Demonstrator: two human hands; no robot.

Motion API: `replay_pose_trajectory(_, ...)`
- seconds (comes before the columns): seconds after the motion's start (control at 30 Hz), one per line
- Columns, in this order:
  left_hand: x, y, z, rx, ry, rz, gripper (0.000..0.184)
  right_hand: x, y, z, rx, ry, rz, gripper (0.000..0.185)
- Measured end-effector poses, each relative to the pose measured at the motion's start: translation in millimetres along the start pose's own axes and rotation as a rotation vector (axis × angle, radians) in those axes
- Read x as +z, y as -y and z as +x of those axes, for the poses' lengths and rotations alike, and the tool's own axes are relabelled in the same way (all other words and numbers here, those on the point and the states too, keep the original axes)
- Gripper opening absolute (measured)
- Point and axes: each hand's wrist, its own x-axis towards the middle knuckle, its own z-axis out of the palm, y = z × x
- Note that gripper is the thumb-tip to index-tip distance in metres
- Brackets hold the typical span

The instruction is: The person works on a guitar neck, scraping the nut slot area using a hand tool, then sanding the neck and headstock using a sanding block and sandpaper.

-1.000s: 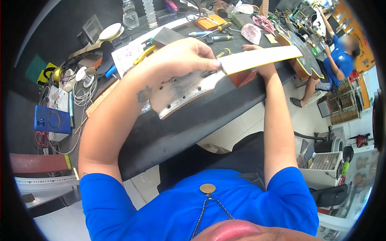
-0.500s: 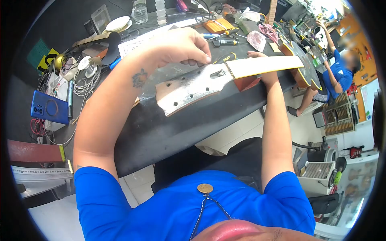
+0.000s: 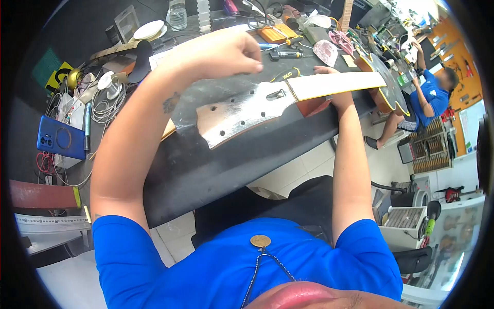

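Note:
An electric guitar lies across the bench. Its bare headstock (image 3: 234,117) points left, with several tuner holes and a slot near the nut. My right hand (image 3: 341,97) wraps around the guitar neck (image 3: 334,85) from below, its fingertips showing past the far edge. Above the headstock is my left hand (image 3: 239,54), apart from the wood, with fingers curled and the thumb side pointing right; whatever is between the fingers is hidden. A reddish block (image 3: 313,107) sits under the neck close to the nut. The dark guitar body (image 3: 388,85) with a pale edge is at the right.
On the dark bench (image 3: 206,175) lie a screwdriver (image 3: 287,54), an orange wooden block (image 3: 278,33), coiled cable (image 3: 105,105) and a blue phone (image 3: 60,138). A glass jar (image 3: 177,16) stands at the back. Another person in a blue shirt (image 3: 435,98) is at the far right.
My left hand has lifted off the headstock's far edge, moving up and slightly left. My right hand keeps its place on the neck.

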Motion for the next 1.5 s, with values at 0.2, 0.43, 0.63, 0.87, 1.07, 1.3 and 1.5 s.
replay_pose_trajectory(0.2,11.7,-22.3,-3.6,0.017,0.111,-0.026,0.030,2.1,4.7,-0.6,0.053,-0.023,0.041,0.022)
replay_pose_trajectory(0.43,-6.1,2.5,0.0,-0.071,0.102,-0.058,0.027,0.0,5.8,0.1,-0.017,-0.011,-0.038,0.023)
replay_pose_trajectory(0.63,6.4,-15.5,-2.1,-0.066,0.130,-0.060,0.034,-0.4,0.7,-0.6,0.003,-0.007,0.001,0.024)
replay_pose_trajectory(0.87,-11.7,18.1,-1.8,-0.034,0.278,-0.141,0.019,-0.9,4.3,-1.2,0.027,-0.009,-0.005,0.025)
replay_pose_trajectory(1.07,6.7,-0.7,-1.2,-0.073,0.156,-0.271,0.021,-0.5,1.8,-0.5,-0.008,-0.003,-0.013,0.025)
replay_pose_trajectory(1.3,-11.9,13.5,-5.7,-0.026,0.323,-0.215,0.021,-1.5,-0.3,-0.8,-0.048,0.005,-0.050,0.026)
replay_pose_trajectory(1.5,7.8,-3.4,1.3,-0.077,0.122,-0.283,0.038,0.1,5.7,-0.4,-0.010,-0.007,-0.018,0.024)
